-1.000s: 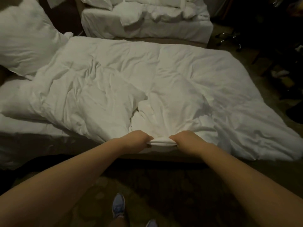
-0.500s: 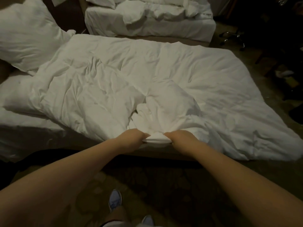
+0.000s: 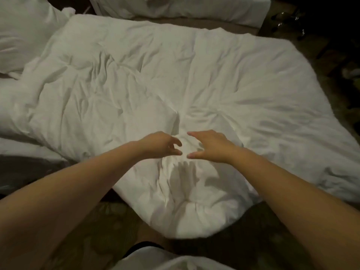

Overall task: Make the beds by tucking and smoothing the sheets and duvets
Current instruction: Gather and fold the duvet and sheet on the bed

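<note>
A crumpled white duvet (image 3: 194, 78) covers the near bed, and its near edge bulges over the bedside towards me. Both my hands hover side by side just above that bulge, casting a shadow on it. My left hand (image 3: 161, 146) has loosely curved fingers and holds nothing. My right hand (image 3: 209, 146) has spread, relaxed fingers and holds nothing. At the left, the bed's white sheet (image 3: 23, 147) shows below the duvet.
A white pillow (image 3: 21, 34) lies at the head of the bed, upper left. A second bed (image 3: 194, 8) with white bedding stands beyond. Patterned carpet (image 3: 109, 217) lies underfoot. Dark clutter fills the right side of the room.
Both hands have let go of the duvet's edge, opened and risen above it. The duvet's near edge now hangs further over the bedside towards me.
</note>
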The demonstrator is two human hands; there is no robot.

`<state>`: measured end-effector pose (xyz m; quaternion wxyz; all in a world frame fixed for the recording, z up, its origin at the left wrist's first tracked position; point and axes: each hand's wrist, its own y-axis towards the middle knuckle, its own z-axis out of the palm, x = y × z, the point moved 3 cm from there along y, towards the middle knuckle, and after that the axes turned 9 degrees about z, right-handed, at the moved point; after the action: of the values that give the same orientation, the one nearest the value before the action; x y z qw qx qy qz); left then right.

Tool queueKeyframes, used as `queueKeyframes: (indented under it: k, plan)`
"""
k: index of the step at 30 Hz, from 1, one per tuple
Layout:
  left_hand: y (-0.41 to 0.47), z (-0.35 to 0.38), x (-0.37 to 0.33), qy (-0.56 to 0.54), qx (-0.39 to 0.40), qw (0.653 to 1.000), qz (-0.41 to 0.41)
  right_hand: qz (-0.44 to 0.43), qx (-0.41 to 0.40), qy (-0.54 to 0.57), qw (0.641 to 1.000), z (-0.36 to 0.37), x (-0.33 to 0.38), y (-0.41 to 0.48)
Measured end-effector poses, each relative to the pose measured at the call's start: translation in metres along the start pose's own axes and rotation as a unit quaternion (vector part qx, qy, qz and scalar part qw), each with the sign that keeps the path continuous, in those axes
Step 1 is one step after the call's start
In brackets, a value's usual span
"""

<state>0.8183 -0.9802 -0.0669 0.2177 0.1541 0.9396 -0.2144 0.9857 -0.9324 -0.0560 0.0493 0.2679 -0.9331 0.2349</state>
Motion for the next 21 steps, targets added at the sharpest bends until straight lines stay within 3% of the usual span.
queueKeyframes:
  k: [4,7,11,14,18,21]
  plan:
    - [0.052,-0.02,0.051,0.013,-0.024,1.0,-0.004,0.014,-0.039,-0.035,0.999,-0.003,0.006,0.072]
    - [0.091,-0.028,0.094,0.035,-0.025,0.999,0.0,0.027,-0.02,-0.114,0.993,0.006,0.006,0.123]
    - [0.134,-0.018,0.134,0.068,0.079,0.994,0.012,0.09,0.068,-0.207,0.972,0.02,-0.011,0.161]
    - [0.161,-0.01,0.134,0.046,0.119,0.991,0.042,0.116,0.112,-0.187,0.969,0.017,-0.028,0.173]
    - [0.185,-0.012,0.107,-0.025,0.104,0.991,0.084,0.101,0.012,-0.022,0.995,-0.026,-0.052,0.163]
    - [0.197,-0.036,0.09,-0.115,0.115,0.981,0.11,0.073,-0.104,0.043,0.991,-0.086,-0.062,0.161]
